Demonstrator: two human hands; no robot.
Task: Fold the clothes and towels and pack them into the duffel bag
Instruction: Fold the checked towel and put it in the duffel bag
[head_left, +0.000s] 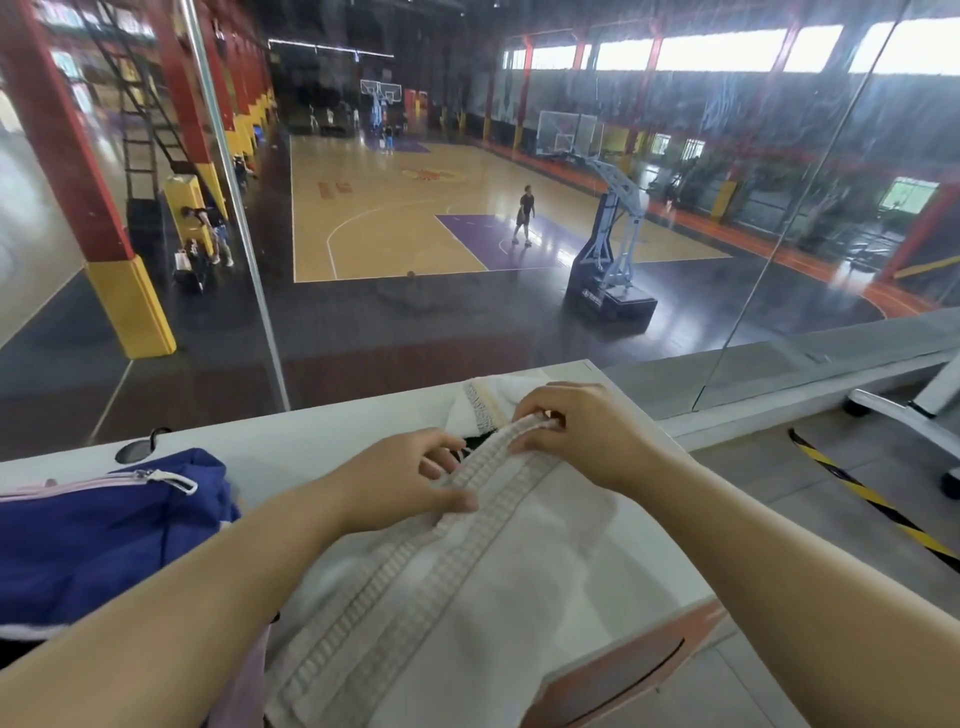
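Observation:
A white towel (498, 587) with ribbed beige bands lies across the white table (311, 436) in front of me. My left hand (410, 483) pinches the towel's ribbed edge near its far end. My right hand (576, 436) grips the same edge at the far corner, fingers curled over it. Under that corner sits another white cloth (478, 410) with a patterned band and something black beneath. The blue duffel bag (98, 535) with a pink-trimmed zipper lies at the left of the table, its mouth out of clear view.
A glass wall (519, 208) stands right behind the table, with a basketball court far below. The table's right edge drops to a grey floor with yellow-black tape (872, 499). A white chair base (904, 415) stands at the far right. A cable hole (137, 449) sits near the bag.

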